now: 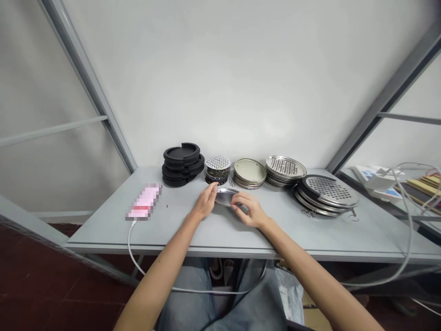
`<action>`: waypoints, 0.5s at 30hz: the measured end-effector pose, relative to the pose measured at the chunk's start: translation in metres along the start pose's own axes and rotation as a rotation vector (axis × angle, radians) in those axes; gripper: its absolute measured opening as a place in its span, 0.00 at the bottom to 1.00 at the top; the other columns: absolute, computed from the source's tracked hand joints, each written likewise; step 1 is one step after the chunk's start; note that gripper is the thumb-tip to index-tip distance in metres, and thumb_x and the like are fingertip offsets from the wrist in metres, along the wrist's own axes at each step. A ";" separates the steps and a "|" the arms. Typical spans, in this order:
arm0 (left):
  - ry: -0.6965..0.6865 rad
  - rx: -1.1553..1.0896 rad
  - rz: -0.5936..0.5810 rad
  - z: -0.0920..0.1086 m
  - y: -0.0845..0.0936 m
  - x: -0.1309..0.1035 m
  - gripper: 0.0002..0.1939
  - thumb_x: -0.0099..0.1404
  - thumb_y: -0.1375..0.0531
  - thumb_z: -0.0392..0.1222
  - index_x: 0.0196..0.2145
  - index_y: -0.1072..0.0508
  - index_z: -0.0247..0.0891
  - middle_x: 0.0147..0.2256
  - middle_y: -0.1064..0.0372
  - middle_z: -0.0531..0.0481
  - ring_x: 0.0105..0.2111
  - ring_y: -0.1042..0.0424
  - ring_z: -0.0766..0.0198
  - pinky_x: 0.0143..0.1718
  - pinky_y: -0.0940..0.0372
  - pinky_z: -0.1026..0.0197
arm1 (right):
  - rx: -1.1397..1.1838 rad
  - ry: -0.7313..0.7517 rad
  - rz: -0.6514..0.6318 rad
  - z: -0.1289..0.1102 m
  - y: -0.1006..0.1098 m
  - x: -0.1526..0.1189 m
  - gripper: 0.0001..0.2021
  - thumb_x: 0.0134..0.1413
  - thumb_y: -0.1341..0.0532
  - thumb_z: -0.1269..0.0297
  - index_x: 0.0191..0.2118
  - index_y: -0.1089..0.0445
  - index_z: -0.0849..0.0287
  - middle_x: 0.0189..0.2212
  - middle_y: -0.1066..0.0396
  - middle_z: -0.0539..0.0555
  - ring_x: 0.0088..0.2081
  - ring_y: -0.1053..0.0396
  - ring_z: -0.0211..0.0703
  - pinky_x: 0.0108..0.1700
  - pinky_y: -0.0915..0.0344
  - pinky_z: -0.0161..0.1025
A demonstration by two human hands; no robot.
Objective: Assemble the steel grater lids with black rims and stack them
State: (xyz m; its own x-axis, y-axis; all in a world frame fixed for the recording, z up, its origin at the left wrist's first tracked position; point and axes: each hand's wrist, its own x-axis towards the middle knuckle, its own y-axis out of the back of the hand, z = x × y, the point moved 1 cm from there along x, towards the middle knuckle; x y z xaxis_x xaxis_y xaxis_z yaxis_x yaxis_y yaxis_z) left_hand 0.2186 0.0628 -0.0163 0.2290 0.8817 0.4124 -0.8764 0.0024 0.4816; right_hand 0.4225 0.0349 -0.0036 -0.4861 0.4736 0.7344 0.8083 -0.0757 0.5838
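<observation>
hands meet at the middle of the grey counter (103, 225), both set on one shallow metal dish (225, 196) that lies flat on the surface just in front of the stacks. left hand (206, 202) rests at the dish's left rim with its fingers loosely curled over the edge; right hand (251, 209) pinches the right rim, fingers narrow, and a small part may sit under the fingertips, though it is too small to tell. judged from this, the step in hand is the seating or fitting of the single dish while it is steadied from both sides. behind it, left to right, stand a stack of black rings (182, 164), a short stack of small perforated discs (217, 169), a stack of plain metal lids (250, 173), a stack of perforated metal plates (285, 170) and, further right and nearer, a stack of black-rimmed perforated plates (326, 194) with loose wire clips (308, 213) beside it. a phone (144, 201) on a white cable (132, 239) lies well to the left. any following move calls for an even two-sided grip on the thin rim, so that the dish stays level and does not slide on the smooth counter.
</observation>
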 end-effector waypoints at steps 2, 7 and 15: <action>-0.037 0.003 -0.012 0.000 0.000 0.001 0.28 0.73 0.59 0.56 0.57 0.35 0.35 0.56 0.34 0.39 0.57 0.35 0.54 0.59 0.42 0.53 | -0.005 0.002 -0.102 -0.004 -0.001 -0.001 0.05 0.56 0.42 0.70 0.37 0.31 0.56 0.32 0.29 0.55 0.34 0.32 0.44 0.39 0.34 0.42; -0.046 0.090 -0.030 0.000 -0.004 0.001 0.21 0.73 0.55 0.51 0.54 0.33 0.38 0.54 0.32 0.42 0.56 0.34 0.56 0.59 0.41 0.54 | 0.002 -0.039 -0.222 -0.008 -0.004 -0.003 0.04 0.54 0.42 0.70 0.33 0.30 0.57 0.28 0.28 0.53 0.32 0.34 0.43 0.38 0.36 0.42; -0.009 0.266 0.008 -0.003 -0.006 0.000 0.14 0.66 0.45 0.42 0.49 0.32 0.38 0.47 0.28 0.42 0.48 0.29 0.53 0.52 0.35 0.51 | -0.042 -0.288 0.021 0.017 -0.003 -0.004 0.09 0.60 0.44 0.63 0.32 0.28 0.58 0.34 0.26 0.56 0.38 0.31 0.48 0.46 0.35 0.47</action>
State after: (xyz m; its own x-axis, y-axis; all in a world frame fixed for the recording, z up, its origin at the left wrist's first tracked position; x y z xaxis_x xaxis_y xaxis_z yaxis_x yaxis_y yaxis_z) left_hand 0.2230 0.0645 -0.0214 0.2272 0.8771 0.4231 -0.7360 -0.1298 0.6644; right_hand 0.4279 0.0483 -0.0145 -0.3501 0.7009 0.6215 0.8000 -0.1214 0.5876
